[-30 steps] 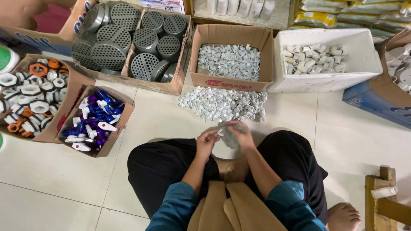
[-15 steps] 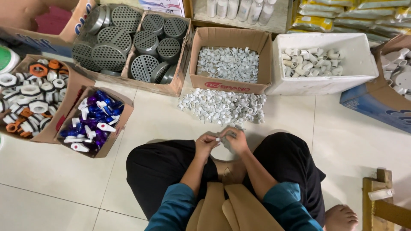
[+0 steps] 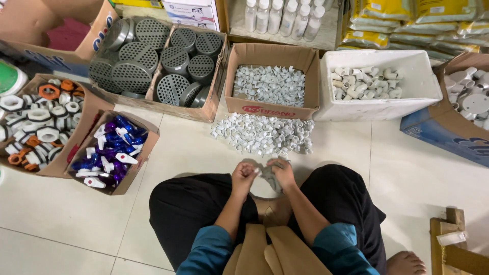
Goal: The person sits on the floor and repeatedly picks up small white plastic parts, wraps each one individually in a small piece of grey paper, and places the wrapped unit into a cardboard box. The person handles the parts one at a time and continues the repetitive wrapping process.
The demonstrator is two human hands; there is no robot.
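Just above the lap, the left hand [image 3: 243, 175] and right hand [image 3: 281, 172] meet, fingers closed together on a small clear plastic bag [image 3: 268, 174] held between them; what it contains I cannot tell. Straight ahead on the tile, just beyond the knuckles, lies the heap of small white fittings [image 3: 262, 134], slightly nearer the right hand. Farther still stands the cardboard box of the same fittings [image 3: 272, 84].
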